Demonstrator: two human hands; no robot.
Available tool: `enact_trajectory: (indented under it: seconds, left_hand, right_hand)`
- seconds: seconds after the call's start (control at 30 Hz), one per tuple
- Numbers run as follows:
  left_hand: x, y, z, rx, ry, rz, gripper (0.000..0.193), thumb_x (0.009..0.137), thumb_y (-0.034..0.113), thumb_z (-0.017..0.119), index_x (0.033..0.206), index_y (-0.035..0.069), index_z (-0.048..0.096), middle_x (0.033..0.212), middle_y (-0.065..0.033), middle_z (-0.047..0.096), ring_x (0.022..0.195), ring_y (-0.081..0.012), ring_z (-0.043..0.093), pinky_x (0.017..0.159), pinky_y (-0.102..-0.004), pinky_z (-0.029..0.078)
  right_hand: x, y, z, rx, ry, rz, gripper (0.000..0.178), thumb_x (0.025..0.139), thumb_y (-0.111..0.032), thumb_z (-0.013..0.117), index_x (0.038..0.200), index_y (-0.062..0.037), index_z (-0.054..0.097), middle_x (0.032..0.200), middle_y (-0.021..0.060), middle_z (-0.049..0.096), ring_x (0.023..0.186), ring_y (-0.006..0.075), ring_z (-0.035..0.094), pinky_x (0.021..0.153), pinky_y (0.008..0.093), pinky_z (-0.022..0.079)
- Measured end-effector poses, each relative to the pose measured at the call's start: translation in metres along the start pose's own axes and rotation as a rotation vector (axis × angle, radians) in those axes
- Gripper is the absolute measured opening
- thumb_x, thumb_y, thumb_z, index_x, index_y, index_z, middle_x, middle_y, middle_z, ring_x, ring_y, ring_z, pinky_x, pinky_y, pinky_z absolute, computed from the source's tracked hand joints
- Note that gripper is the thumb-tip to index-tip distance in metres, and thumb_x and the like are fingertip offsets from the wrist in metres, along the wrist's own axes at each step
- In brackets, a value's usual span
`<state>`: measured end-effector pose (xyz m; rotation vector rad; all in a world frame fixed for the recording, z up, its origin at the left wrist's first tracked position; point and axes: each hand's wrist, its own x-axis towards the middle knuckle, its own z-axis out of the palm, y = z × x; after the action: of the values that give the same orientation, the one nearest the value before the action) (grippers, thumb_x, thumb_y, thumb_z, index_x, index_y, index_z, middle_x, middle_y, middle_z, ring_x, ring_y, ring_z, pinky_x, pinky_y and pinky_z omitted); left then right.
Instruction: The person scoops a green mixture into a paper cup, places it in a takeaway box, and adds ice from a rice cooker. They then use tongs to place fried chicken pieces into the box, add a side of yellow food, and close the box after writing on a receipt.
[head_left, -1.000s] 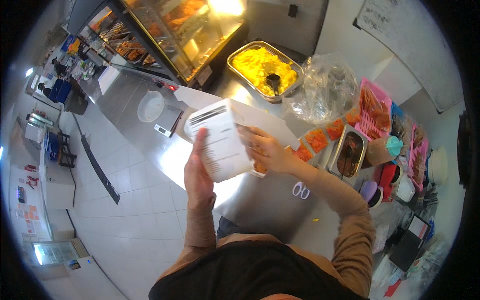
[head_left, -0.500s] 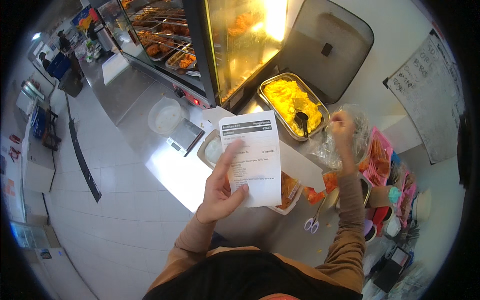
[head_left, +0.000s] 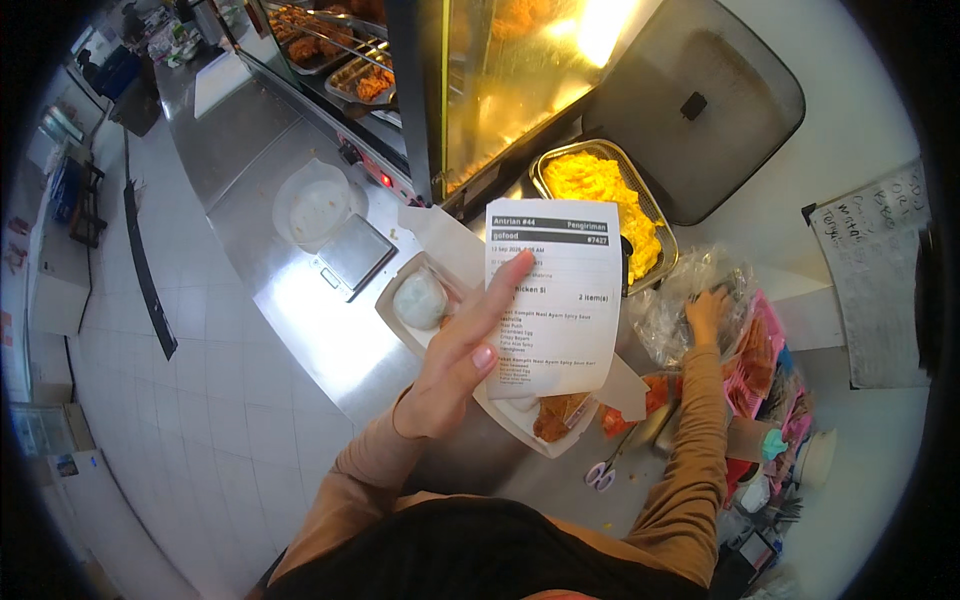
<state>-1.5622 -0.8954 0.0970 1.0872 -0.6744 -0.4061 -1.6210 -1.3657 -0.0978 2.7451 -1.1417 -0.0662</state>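
Note:
My left hand (head_left: 455, 370) is closed on a white printed order slip (head_left: 560, 300), its index finger lying across the front. Partly behind the slip sit open white food boxes: one has a round wrapped bundle (head_left: 420, 302) in it, another a browned food piece (head_left: 560, 415). Farther to the right, the bent fingers of my right hand (head_left: 707, 318) grip crumpled clear plastic bags (head_left: 665, 330). Just behind the slip's right edge is a metal tray of scrambled egg (head_left: 585, 185); the slip hides most of its dark spoon.
A lit warming cabinet (head_left: 430, 120) with fried food stands at the back. Left of the boxes are a kitchen scale (head_left: 357, 255) and a round plastic tub (head_left: 313, 205). Scissors (head_left: 600, 476) lie near my right forearm, and a pink basket (head_left: 745, 385) is beyond it.
My right hand has gone from above the plastic bags down into them. The slip in my left hand has shifted right in view and now covers part of the egg tray.

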Motion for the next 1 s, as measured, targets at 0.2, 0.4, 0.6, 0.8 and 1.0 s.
enact_trajectory:
  seconds: [0.2, 0.4, 0.6, 0.8, 1.0]
  left_hand:
    - [0.010, -0.014, -0.006, -0.010, 0.067, 0.015, 0.069, 0.085, 0.038, 0.036, 0.135, -0.005, 0.016, 0.138, -0.0182, 0.023, 0.128, -0.0246, 0.022, 0.103, -0.0320, 0.014]
    - [0.014, -0.021, -0.002, -0.022, 0.056, 0.002, 0.069, 0.085, 0.041, 0.038, 0.134, -0.004, 0.019, 0.139, -0.0172, 0.023, 0.128, -0.0241, 0.020, 0.103, -0.0323, 0.013]
    - [0.012, -0.022, 0.011, -0.085, 0.214, -0.004, 0.079, 0.080, 0.051, 0.042, 0.131, -0.007, 0.025, 0.133, -0.0202, 0.031, 0.124, -0.0274, 0.030, 0.103, -0.0357, 0.020]
    - [0.006, -0.022, 0.018, 0.060, 0.303, 0.025, 0.077, 0.080, 0.050, 0.040, 0.131, -0.005, 0.027, 0.131, -0.0190, 0.035, 0.122, -0.0264, 0.033, 0.101, -0.0362, 0.023]
    - [-0.002, -0.018, 0.011, 0.022, 0.231, -0.008, 0.071, 0.080, 0.043, 0.044, 0.130, -0.005, 0.031, 0.133, -0.0184, 0.032, 0.123, -0.0254, 0.031, 0.101, -0.0351, 0.024]
  right_hand:
    - [0.013, -0.002, 0.020, 0.110, -0.069, -0.032, 0.059, 0.066, -0.009, 0.065, 0.121, -0.0109, 0.044, 0.130, 0.0216, 0.030, 0.118, 0.0402, 0.030, 0.094, 0.0436, 0.033]
    - [0.012, 0.045, 0.024, 0.346, -0.008, -0.113, 0.039, 0.065, -0.008, 0.066, 0.102, -0.0036, 0.055, 0.106, 0.0194, 0.055, 0.098, 0.0352, 0.051, 0.083, 0.0423, 0.039]
    - [-0.001, 0.103, 0.025, 0.649, 0.215, -0.009, 0.037, 0.061, -0.012, 0.075, 0.092, 0.0017, 0.059, 0.084, 0.0143, 0.063, 0.081, 0.0315, 0.059, 0.073, 0.0399, 0.044]
    - [-0.030, 0.032, 0.012, 0.373, 0.088, -0.083, 0.039, 0.064, -0.013, 0.071, 0.099, -0.0005, 0.059, 0.095, 0.0199, 0.059, 0.089, 0.0360, 0.055, 0.077, 0.0375, 0.044]
    - [-0.032, 0.070, 0.020, 0.759, 0.235, 0.266, 0.019, 0.075, -0.008, 0.061, 0.091, 0.0019, 0.059, 0.078, 0.0159, 0.063, 0.072, 0.0268, 0.060, 0.061, 0.0334, 0.047]
